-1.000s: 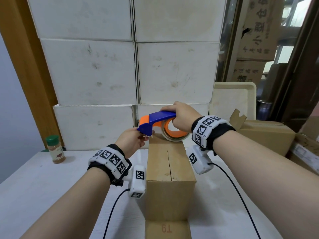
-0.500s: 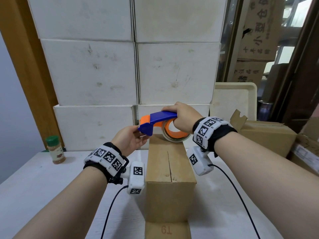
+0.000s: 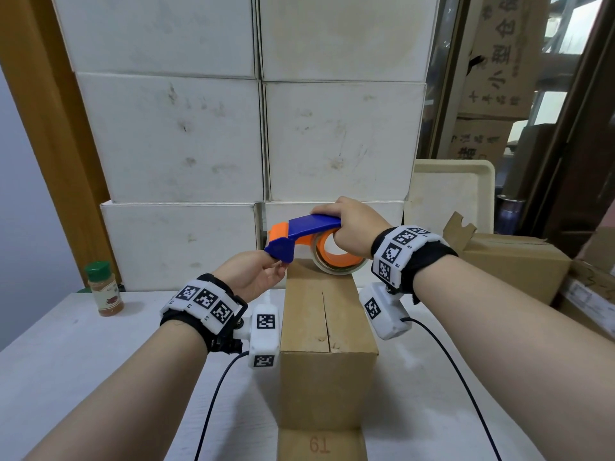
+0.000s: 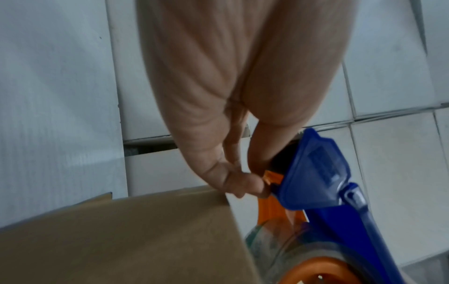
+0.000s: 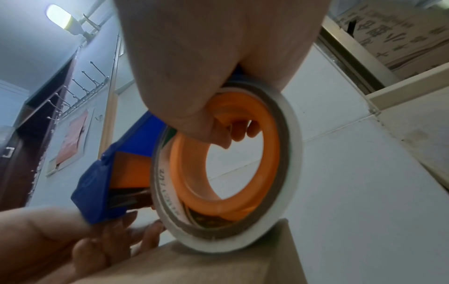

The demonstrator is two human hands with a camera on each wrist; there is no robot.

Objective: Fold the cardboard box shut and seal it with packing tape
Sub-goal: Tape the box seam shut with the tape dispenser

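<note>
A tall brown cardboard box [image 3: 327, 377] stands on the white table [image 3: 83, 361], its top flaps folded down and meeting at a centre seam. A blue and orange tape dispenser [image 3: 309, 227] rests its clear tape roll [image 3: 336, 261] on the box's far top edge. My right hand [image 3: 352, 224] grips the dispenser, with fingers curled through the orange ring [image 5: 223, 163]. My left hand [image 3: 253, 274] is just left of the box. Its thumb and fingers [image 4: 243, 184] pinch at the orange front part under the dispenser's blue nose [image 4: 316, 173]. I cannot make out the clear tape end itself.
Stacked white cartons [image 3: 332, 144] form a wall right behind the box. A spice jar [image 3: 103, 287] with a green cap stands at the far left. A second cardboard box [image 3: 515, 267] and a cream tray [image 3: 449, 194] are at the right. Wrist camera cables [image 3: 216, 394] trail across the table.
My left hand shifted slightly under the dispenser's nose. The dispenser, my right hand and the box have hardly moved.
</note>
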